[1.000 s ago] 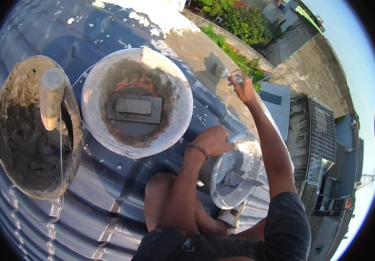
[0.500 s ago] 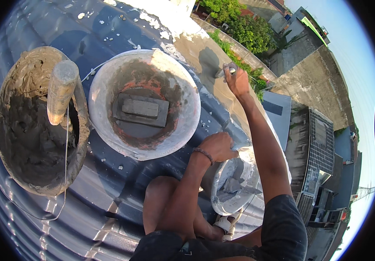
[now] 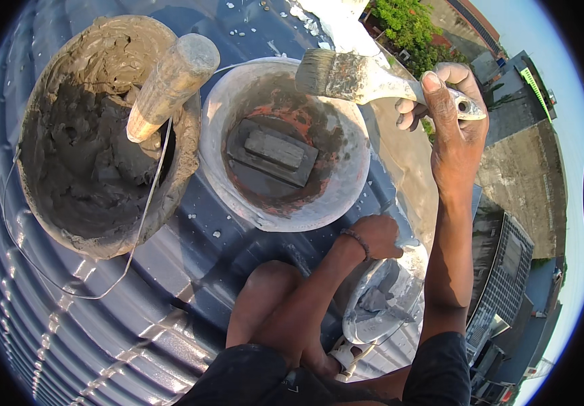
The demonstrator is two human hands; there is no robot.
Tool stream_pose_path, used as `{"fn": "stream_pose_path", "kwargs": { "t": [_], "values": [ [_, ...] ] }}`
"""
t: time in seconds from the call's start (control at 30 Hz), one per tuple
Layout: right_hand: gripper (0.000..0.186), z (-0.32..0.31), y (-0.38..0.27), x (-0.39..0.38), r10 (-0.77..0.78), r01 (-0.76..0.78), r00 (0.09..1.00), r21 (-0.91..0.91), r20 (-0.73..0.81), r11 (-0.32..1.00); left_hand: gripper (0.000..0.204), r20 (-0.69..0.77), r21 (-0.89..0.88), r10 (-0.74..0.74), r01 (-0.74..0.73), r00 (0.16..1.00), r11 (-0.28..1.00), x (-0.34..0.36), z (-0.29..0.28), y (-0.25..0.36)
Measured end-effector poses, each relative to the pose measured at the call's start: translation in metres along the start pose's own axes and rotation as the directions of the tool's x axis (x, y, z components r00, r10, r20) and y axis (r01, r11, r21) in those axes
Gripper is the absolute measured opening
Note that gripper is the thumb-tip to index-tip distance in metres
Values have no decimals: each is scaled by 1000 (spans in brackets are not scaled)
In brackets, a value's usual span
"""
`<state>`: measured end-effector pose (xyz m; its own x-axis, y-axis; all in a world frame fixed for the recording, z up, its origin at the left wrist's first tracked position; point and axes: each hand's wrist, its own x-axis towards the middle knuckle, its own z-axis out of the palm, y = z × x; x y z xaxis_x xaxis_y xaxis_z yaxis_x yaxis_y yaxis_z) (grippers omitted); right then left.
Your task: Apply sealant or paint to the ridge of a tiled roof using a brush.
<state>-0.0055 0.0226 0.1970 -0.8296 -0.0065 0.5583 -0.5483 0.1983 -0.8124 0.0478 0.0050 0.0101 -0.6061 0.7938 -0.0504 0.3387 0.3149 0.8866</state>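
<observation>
Brush above white bowl's rim

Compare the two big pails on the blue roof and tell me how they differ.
The grey pail on the left is caked with wet mortar inside and out; the white pail beside it has a pale rim and a reddish, nearly empty bottom. A wooden handle leans out of the grey pail; a dark float lies flat in the white one. Both are round, open and stand on the corrugated roof.
</observation>
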Motion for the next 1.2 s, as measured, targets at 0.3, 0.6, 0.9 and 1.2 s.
{"fn": "stream_pose_path", "kwargs": {
  "t": [0.3,0.6,0.9,1.2],
  "values": [
    [28,40,3,-38,110,223,781,-439,614,870,39,-374,193,291,-234,880,953,18,36,-29],
    [35,-38,-18,-77,116,314,840,-650,530,692,38,-117,-4,130,-131,985,991,11,12,-28],
    [25,-175,-67,-243,638,12,756,-978,144,207,39,84,21,30,-32,996,999,8,-2,8],
    [38,-194,-17,-374,730,-34,683,-999,-6,23,34,49,175,74,-82,996,981,4,5,15]
  ]
}}
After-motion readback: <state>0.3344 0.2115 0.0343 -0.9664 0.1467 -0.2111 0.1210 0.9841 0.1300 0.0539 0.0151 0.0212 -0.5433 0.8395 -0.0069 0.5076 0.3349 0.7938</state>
